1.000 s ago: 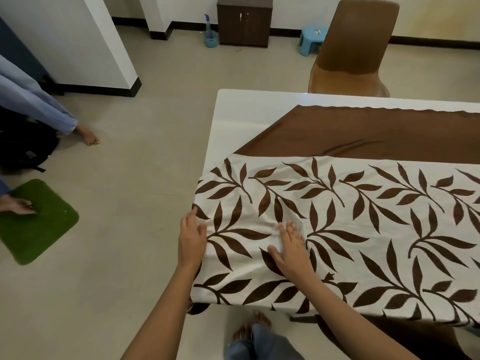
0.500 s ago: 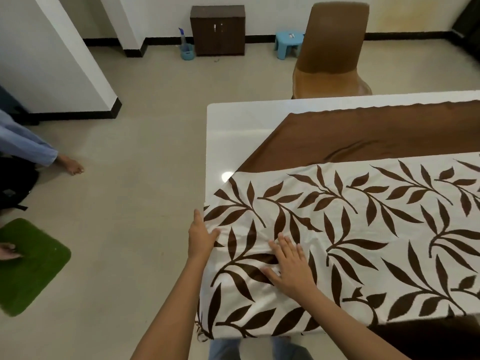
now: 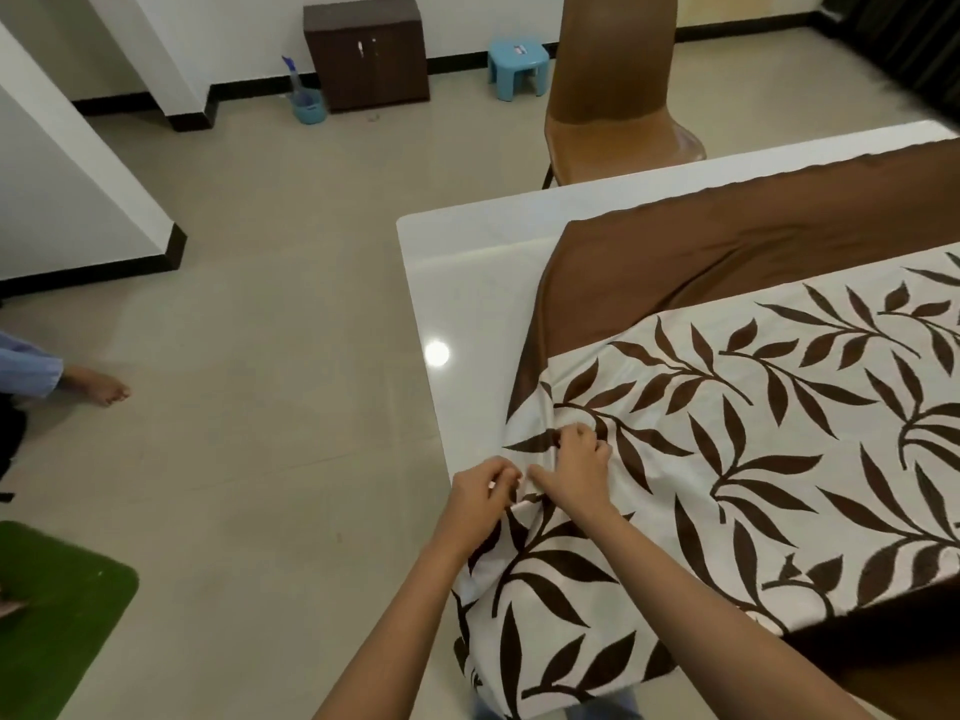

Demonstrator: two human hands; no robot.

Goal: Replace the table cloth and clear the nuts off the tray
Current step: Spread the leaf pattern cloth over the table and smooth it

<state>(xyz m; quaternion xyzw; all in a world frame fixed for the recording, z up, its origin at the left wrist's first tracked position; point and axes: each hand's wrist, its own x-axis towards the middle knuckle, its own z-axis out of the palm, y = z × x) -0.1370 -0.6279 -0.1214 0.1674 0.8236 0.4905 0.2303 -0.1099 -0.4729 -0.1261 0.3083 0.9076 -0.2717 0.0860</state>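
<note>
A white table cloth with brown leaf print (image 3: 753, 459) lies across the white table (image 3: 467, 262), over a plain brown cloth (image 3: 727, 252) that shows along its far side. My left hand (image 3: 480, 498) pinches the leaf cloth's left edge at the table's side. My right hand (image 3: 576, 467) is closed on a bunched fold of the same cloth just beside it. The cloth's left end is gathered and pulled in from the table edge. No tray or nuts are in view.
A brown chair (image 3: 613, 96) stands at the table's far side. A blue stool (image 3: 518, 65), a dark cabinet (image 3: 366, 52) and a blue bucket (image 3: 309, 103) sit by the far wall. A green mat (image 3: 47, 605) and another person's bare foot (image 3: 101, 384) are on the floor at left.
Both hands went from lying flat on the leaf cloth to gripping its left edge, bunching it and drawing it right, baring more white table. The camera has swung left.
</note>
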